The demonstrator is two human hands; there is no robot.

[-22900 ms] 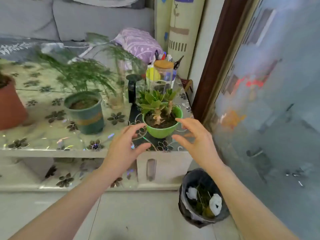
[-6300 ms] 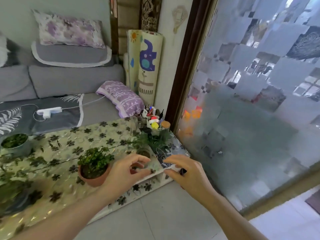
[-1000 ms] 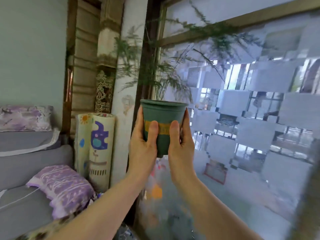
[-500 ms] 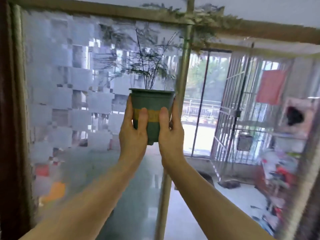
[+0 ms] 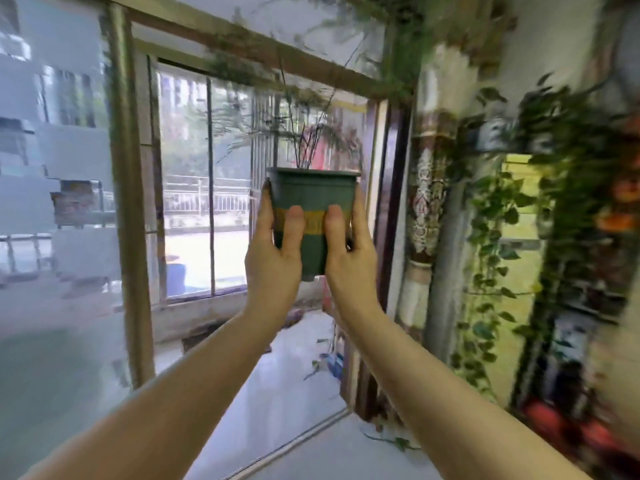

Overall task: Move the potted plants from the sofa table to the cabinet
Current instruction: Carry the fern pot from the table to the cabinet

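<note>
One dark green plastic flowerpot with a yellow band (image 5: 313, 209) was in view, held upright in the air at about head height, with thin dark stems and feathery fronds (image 5: 304, 147) rising from it. Two hands carried it. The left hand (image 5: 273, 258) clasped the pot's left side, thumb laid up across the front onto the band and fingers wrapped behind. The right hand (image 5: 349, 258) mirrored it on the right side, thumb on the band. Both forearms stretched up and forward from the bottom corners. Behind the pot stood a metal-framed glass door (image 5: 128, 202); to the right, one blurred tall shelf draped with trailing green vines (image 5: 502, 237).
</note>
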